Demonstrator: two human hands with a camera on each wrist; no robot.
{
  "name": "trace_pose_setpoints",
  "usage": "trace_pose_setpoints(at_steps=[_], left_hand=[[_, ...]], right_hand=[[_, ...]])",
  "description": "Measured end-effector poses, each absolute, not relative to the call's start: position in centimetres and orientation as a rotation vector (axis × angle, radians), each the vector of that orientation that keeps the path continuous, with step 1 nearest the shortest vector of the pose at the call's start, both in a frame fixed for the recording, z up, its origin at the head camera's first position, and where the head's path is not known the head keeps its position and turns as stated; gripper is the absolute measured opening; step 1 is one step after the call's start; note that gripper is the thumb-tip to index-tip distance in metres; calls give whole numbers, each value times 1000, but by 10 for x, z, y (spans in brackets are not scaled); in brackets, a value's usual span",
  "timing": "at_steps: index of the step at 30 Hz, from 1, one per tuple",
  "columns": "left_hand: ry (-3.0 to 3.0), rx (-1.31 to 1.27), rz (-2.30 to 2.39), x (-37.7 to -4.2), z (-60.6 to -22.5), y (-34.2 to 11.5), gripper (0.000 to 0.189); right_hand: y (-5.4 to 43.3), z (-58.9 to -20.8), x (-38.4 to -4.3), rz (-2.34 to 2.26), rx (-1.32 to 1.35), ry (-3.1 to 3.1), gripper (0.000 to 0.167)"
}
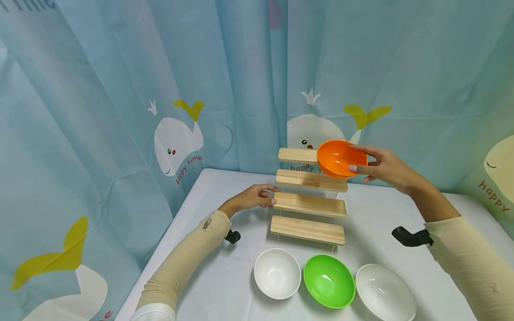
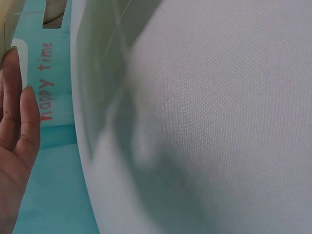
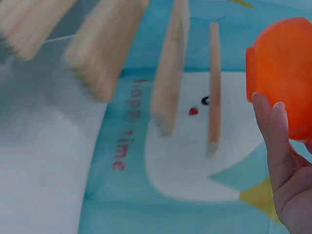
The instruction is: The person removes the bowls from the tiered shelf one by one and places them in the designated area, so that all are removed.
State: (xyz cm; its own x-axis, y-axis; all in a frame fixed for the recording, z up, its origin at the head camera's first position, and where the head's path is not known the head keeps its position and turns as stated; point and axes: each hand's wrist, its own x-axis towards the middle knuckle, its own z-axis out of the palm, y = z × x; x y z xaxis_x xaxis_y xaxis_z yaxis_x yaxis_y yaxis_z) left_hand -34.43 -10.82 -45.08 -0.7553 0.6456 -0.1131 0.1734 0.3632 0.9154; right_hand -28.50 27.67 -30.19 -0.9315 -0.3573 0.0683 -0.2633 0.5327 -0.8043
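An orange bowl point(image 1: 337, 158) is held by my right hand point(image 1: 381, 167), thumb and fingers pinching its right side. It is tilted, its inside facing the head camera, in front of the right part of the top shelf of a wooden tiered rack point(image 1: 309, 204). In the right wrist view the fingers lie along the underside of the orange bowl point(image 3: 287, 73). My left hand point(image 1: 257, 196) holds the rack's left edge at the second shelf from the bottom. The left wrist view shows this hand point(image 2: 19, 131) only partly, with its fingertips by a clear side panel.
Before the rack stand a white bowl point(image 1: 277, 273), a green bowl point(image 1: 329, 281) and another white bowl point(image 1: 385, 292), in a row. All are on a white-covered table point(image 1: 225, 285). Behind hangs a blue curtain point(image 1: 249, 89) printed with whales.
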Motion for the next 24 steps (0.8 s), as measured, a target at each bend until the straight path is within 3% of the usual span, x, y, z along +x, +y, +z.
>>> trace_pose_setpoints(at_steps=[24], left_hand=[[2148,704,1386,-343,-451,-112,50]], right_hand=[[388,-385,-170,-1304,-443,2774,66]])
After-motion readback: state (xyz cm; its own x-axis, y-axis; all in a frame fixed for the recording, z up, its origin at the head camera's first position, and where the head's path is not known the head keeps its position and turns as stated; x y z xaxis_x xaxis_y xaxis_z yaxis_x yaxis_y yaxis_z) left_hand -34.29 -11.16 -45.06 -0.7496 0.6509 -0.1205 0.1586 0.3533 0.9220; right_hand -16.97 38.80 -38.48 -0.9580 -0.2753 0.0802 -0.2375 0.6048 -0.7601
